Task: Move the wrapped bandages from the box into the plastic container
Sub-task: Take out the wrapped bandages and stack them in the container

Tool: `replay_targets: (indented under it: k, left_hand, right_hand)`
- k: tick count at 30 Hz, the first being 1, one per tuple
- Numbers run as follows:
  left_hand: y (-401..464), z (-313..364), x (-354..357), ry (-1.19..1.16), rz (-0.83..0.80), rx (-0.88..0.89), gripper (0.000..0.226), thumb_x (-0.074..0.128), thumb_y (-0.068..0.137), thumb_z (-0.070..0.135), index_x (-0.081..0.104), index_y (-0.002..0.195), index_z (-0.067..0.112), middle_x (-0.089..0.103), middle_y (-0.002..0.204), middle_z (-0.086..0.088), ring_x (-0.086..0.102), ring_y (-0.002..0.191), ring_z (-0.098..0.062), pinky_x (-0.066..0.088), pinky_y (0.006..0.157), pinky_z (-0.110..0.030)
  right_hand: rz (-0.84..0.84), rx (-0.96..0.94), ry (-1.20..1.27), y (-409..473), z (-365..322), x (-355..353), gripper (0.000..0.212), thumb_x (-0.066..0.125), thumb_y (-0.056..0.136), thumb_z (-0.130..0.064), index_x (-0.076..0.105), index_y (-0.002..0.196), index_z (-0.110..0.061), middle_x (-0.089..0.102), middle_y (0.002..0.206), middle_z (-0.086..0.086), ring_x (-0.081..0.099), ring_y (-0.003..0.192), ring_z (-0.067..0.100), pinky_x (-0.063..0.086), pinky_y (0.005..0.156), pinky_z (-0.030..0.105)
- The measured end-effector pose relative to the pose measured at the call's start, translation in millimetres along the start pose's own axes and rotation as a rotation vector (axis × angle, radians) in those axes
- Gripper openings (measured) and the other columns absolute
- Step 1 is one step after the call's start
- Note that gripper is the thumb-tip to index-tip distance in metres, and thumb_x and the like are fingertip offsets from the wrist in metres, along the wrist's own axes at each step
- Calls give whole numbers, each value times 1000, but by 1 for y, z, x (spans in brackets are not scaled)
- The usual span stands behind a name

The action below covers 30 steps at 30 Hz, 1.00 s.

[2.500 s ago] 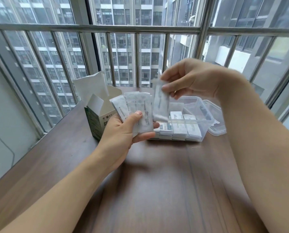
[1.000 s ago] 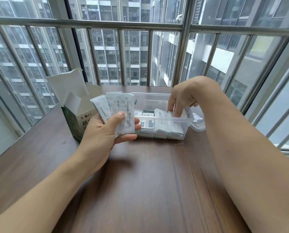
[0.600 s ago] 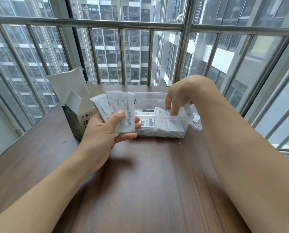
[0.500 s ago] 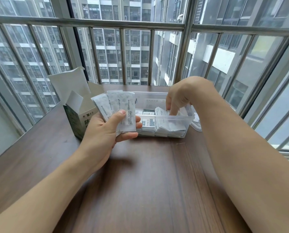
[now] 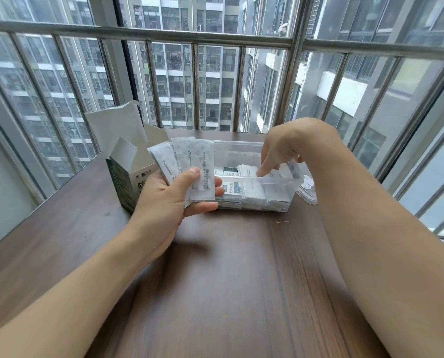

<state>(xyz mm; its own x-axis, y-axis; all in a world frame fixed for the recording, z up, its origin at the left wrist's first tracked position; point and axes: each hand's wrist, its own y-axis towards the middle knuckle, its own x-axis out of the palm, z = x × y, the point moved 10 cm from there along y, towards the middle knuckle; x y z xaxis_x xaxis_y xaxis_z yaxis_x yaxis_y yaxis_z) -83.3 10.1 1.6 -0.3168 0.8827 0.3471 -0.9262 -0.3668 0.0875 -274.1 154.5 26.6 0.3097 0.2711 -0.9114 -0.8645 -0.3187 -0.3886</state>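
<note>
My left hand (image 5: 169, 200) holds a fan of white wrapped bandages (image 5: 187, 166) upright, just in front of the open green-and-white box (image 5: 126, 166). To its right on the table stands the clear plastic container (image 5: 280, 187), with several wrapped bandages (image 5: 252, 189) stacked on edge inside. My right hand (image 5: 280, 151) hangs over the container's right half, fingers pointing down, the index fingertip touching the tops of the bandages inside. It holds nothing that I can see.
The container's clear lid (image 5: 307, 192) lies flat just right of the container. Everything rests on a dark wooden table (image 5: 228, 280) set against a metal window railing (image 5: 190, 40) at the far edge.
My right hand carried one wrapped bandage from the fan down into the container and let it go; its fingers now rise slightly and spread. The left hand's fan stayed put.
</note>
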Motion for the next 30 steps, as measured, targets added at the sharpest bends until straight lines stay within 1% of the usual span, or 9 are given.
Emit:
replay_targets:
  k: [7, 9, 12, 15, 18, 23, 25, 28, 30]
  left_hand:
    - [-1, 1, 1, -9, -2, -4, 14, 51, 102, 10, 65, 103, 14, 78, 82, -10, 77, 74, -22, 56, 48, -21]
    - [-2, 2, 1, -17, -5, -9, 14, 51, 101, 10, 65, 103, 14, 78, 82, -10, 77, 74, -22, 56, 47, -20]
    - [-3, 3, 3, -21, -16, -18, 14, 52, 101, 9, 65, 104, 14, 78, 83, -11, 77, 75, -22, 56, 48, -20]
    - [-5, 1, 6, -23, -46, -47, 15, 54, 100, 9, 65, 108, 14, 78, 88, -12, 77, 80, -24, 57, 49, -21]
    - [-6, -1, 9, -20, -77, -65, 20, 59, 96, 10, 66, 115, 12, 78, 99, -14, 77, 85, -29, 58, 52, -22]
    - [-4, 2, 7, -81, -60, -59, 34, 66, 84, 25, 67, 115, 12, 77, 107, -11, 77, 87, -28, 59, 53, -23]
    - [-3, 2, 6, -135, -42, -81, 31, 62, 89, 31, 66, 113, 12, 78, 104, -10, 77, 86, -25, 59, 52, -24]
    - [-4, 1, 7, -166, -45, -98, 19, 53, 100, 22, 66, 110, 13, 79, 96, -7, 77, 77, -19, 58, 49, -23]
    - [-4, 1, 7, -146, -48, -97, 17, 54, 100, 19, 65, 111, 13, 79, 98, -7, 77, 77, -21, 58, 50, -22]
  right_hand:
    - [22, -12, 35, -20, -8, -7, 64, 67, 79, -70, 71, 113, -16, 68, 97, -7, 65, 104, 27, 53, 99, 49]
    - [46, -23, 21, -33, -9, -16, 66, 66, 79, -70, 70, 117, -16, 68, 101, -7, 66, 103, 26, 54, 98, 49]
    - [189, -142, 118, -60, -17, -45, 57, 65, 84, -61, 71, 119, -17, 70, 109, -5, 69, 95, 20, 59, 87, 39]
    - [329, -417, 456, -90, -46, -71, 42, 65, 87, -51, 72, 117, -22, 73, 104, -7, 69, 93, 13, 53, 66, 22]
    - [195, -645, 652, -97, -87, -60, 51, 71, 80, -48, 67, 125, -25, 74, 104, -9, 72, 91, 10, 54, 67, 23]
    - [54, -796, 801, -87, -110, -45, 35, 79, 82, -4, 72, 116, -9, 77, 102, 11, 74, 88, 20, 60, 77, 29]
    - [80, -804, 855, -83, -106, -48, 36, 81, 79, 0, 73, 114, -6, 77, 100, 13, 75, 85, 19, 59, 77, 28]
    - [158, -789, 935, -79, -96, -55, 43, 85, 71, -4, 74, 112, -9, 76, 102, 15, 73, 79, 15, 59, 72, 24]
    - [187, -781, 952, -78, -90, -57, 45, 87, 66, -10, 75, 110, -13, 75, 99, 11, 71, 77, 14, 61, 75, 29]
